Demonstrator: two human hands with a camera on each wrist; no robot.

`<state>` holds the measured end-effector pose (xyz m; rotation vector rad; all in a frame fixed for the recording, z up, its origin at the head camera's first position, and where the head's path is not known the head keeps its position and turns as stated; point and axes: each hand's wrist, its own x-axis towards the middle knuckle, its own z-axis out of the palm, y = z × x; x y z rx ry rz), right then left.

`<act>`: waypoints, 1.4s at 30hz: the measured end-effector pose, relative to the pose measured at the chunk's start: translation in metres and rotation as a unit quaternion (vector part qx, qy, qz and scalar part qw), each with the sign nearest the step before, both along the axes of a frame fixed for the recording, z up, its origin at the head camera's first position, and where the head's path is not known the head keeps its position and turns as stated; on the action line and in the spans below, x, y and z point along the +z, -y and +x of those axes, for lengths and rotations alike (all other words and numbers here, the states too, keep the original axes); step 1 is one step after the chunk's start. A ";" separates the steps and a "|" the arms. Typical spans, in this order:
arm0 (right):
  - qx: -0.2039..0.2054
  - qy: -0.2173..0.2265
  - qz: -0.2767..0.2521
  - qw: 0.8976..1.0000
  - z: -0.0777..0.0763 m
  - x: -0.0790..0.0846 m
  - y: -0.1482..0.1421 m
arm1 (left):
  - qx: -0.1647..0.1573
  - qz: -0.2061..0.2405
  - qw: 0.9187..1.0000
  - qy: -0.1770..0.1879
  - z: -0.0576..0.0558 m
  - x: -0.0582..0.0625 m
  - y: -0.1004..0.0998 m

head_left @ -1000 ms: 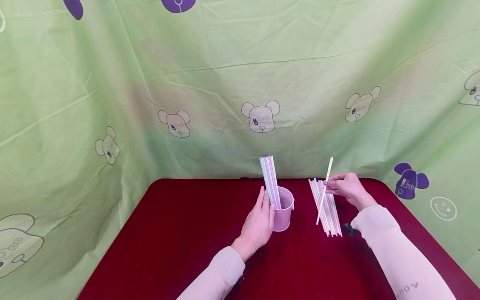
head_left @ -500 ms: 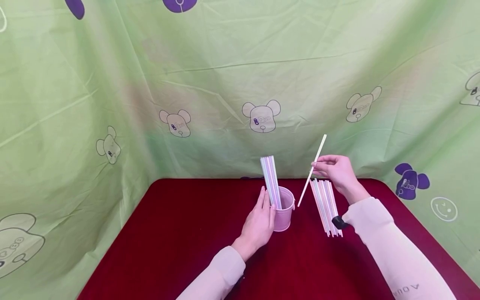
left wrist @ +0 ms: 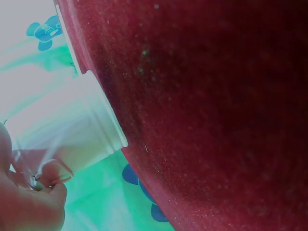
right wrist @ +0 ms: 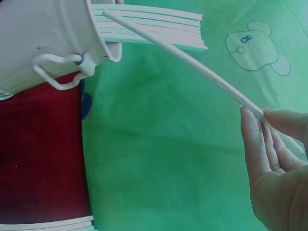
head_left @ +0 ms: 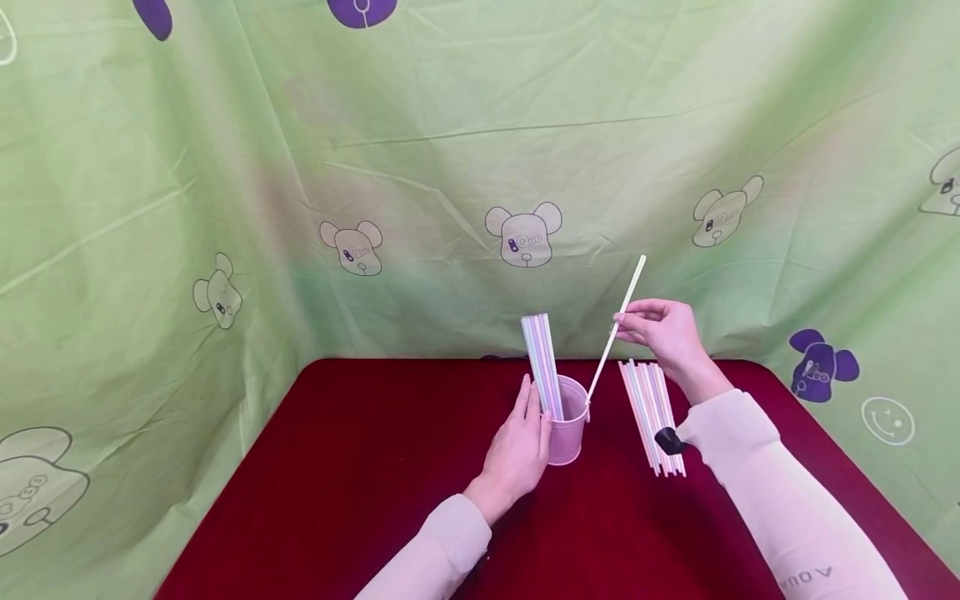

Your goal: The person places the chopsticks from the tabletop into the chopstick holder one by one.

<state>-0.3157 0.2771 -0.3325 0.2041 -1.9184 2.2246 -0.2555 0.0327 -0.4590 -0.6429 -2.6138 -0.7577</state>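
A small pink bucket stands upright on the red tabletop, with a bundle of pastel straws leaning to the left inside it. My left hand holds the bucket from its left side, thumb in front; the left wrist view shows fingertips by the bucket's wire handle. Between thumb and fingers, my right hand pinches one pale straw at a slant. The straw's lower end is at the right of the bucket's rim; the right wrist view straw tip overlaps the bucket mouth, touching or apart I cannot tell.
Several loose straws lie in a row on the red cloth, right of the bucket and partly under my right wrist. A green curtain with bear faces hangs behind the table's far edge.
My right hand has lifted the straw off the loose pile and carried it left, up to the bucket's rim. My left hand and the bucket have stayed in place.
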 end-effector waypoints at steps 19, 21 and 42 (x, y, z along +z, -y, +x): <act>0.057 -0.051 0.175 0.982 -0.010 -0.040 0.029 | 0.001 0.005 1.000 -0.006 -0.001 -0.001 -0.003; 0.060 -0.045 0.183 0.980 -0.010 -0.045 0.032 | 0.001 0.006 1.000 -0.007 -0.001 -0.002 -0.003; 0.049 -0.072 0.305 0.948 -0.018 -0.074 0.050 | 0.000 0.006 1.000 -0.015 -0.001 -0.003 -0.001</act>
